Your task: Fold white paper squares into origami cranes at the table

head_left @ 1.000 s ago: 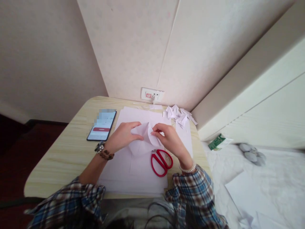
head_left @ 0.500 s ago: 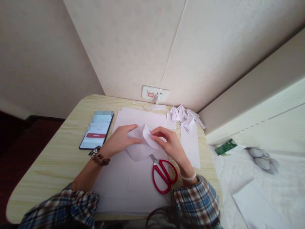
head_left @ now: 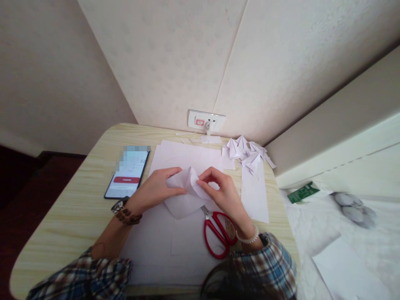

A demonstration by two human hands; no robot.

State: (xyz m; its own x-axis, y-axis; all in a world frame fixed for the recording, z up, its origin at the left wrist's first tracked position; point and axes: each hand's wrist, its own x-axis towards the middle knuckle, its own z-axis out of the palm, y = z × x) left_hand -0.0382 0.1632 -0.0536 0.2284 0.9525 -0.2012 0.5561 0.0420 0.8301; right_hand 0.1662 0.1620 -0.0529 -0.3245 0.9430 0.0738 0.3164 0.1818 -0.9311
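Between my two hands is a white sheet of paper (head_left: 184, 204), partly folded, with a raised peak in its middle. My left hand (head_left: 159, 183) pinches its left side between thumb and fingers. On the right, my right hand (head_left: 218, 183) grips the edge of the raised fold with thumb and forefinger. Below the paper, red-handled scissors (head_left: 218, 235) lie with their blade tips pointing up and left, partly under the held sheet and near my right wrist. White paper sheets (head_left: 146, 250) cover the tabletop beneath my hands.
A phone (head_left: 126, 179) with a lit screen lies left of my hands. Several folded white paper pieces (head_left: 246, 152) are heaped at the back right, above a paper strip (head_left: 254, 200). A wall socket (head_left: 206, 121) holds a plug. Right of the table (head_left: 62, 216), a green carton (head_left: 303, 191) lies on white bedding.
The view has shifted slightly, so most things sit a little further right. Both hands keep their hold on the paper, and its fold looks nearly the same.
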